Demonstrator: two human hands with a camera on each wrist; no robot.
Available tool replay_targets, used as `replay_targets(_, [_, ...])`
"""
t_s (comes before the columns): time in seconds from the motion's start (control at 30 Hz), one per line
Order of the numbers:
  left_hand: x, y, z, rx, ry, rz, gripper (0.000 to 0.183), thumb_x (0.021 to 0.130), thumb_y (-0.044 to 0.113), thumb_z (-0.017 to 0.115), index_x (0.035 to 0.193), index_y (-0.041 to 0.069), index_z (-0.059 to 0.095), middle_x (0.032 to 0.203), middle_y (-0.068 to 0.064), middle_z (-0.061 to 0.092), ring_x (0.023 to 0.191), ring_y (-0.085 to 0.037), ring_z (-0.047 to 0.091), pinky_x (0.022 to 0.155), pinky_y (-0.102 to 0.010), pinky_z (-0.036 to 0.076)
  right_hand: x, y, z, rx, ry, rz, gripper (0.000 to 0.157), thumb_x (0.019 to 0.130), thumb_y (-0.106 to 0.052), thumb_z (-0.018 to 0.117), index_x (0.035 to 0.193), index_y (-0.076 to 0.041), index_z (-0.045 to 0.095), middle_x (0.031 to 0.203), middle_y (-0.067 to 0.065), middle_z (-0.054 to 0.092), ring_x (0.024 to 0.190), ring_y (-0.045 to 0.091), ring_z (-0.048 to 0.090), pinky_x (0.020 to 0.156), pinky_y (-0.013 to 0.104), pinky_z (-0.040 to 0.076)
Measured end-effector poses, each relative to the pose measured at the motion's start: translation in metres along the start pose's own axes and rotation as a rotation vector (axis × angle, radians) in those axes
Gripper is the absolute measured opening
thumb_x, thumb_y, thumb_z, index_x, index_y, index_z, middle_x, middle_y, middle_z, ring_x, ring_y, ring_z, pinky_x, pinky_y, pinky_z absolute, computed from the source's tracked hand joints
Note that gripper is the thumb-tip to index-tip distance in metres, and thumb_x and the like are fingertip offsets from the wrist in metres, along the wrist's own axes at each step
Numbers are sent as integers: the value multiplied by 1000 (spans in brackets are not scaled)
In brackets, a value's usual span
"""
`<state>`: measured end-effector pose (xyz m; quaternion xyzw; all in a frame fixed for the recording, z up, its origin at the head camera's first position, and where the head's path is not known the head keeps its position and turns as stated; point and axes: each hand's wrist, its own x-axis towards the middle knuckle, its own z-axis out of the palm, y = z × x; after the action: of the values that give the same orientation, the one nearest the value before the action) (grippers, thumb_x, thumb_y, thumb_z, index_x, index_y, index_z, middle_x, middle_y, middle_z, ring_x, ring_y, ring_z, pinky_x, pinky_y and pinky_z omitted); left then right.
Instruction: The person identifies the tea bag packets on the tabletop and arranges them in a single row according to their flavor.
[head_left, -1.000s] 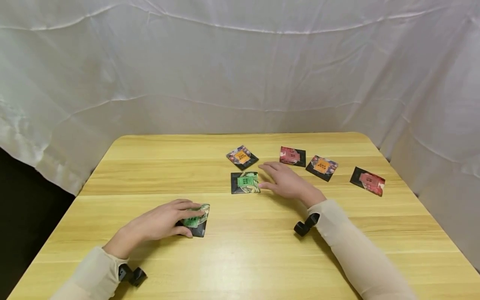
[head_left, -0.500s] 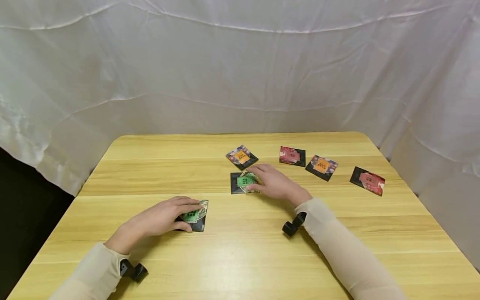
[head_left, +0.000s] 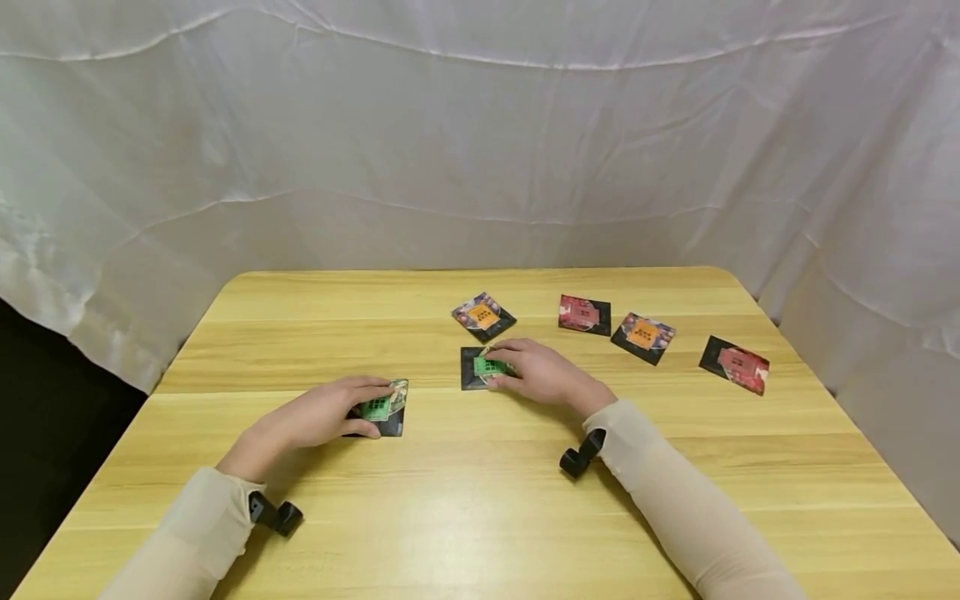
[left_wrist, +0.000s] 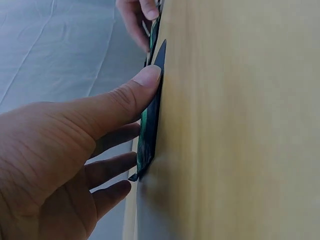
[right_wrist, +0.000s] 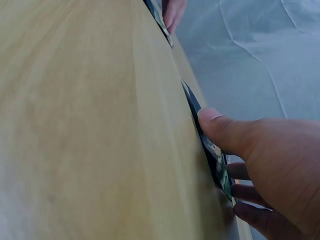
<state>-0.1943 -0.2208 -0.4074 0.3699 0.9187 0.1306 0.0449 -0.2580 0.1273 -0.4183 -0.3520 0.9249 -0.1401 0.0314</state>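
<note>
Over the last second the left hand (head_left: 324, 413), straight fingers touching one green packet (head_left: 378, 407), slid it farther up the table (head_left: 465, 492); the relaxed right hand (head_left: 542, 373) came over a second green packet (head_left: 479, 369). The left wrist view revealed spread fingers.

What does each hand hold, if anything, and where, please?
Left hand touches left green packet's left end, right hand right green packet's right end; grip unclear.

left hand (head_left: 318, 414): ours, thumb spread from fingers
right hand (head_left: 542, 372): ours, same spread, farther forward
arms (head_left: 678, 492): we angle both inward
</note>
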Motion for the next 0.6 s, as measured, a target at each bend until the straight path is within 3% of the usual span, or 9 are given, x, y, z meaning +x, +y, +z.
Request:
replay_targets(0.37, [11, -25, -8, -64, -21, -56, 59, 82, 37, 61, 132, 10, 45, 136, -8, 39, 122, -28, 37, 95, -43, 35, 0, 1, 0, -17, -13, -25, 55, 87, -52, 46, 132, -22, 45, 135, 2, 39, 123, 21, 35, 100, 40, 30])
replay_targets(0.6, [15, -40, -10, -81, 7, -77, 55, 83, 33, 62, 130, 9, 47, 135, -10, 40, 123, -31, 35, 97, -47, 31, 0, -1, 0, -24, -11, -18, 54, 86, -51, 47, 132, -22, 45, 135, 2, 40, 123, 20, 36, 100, 39, 30])
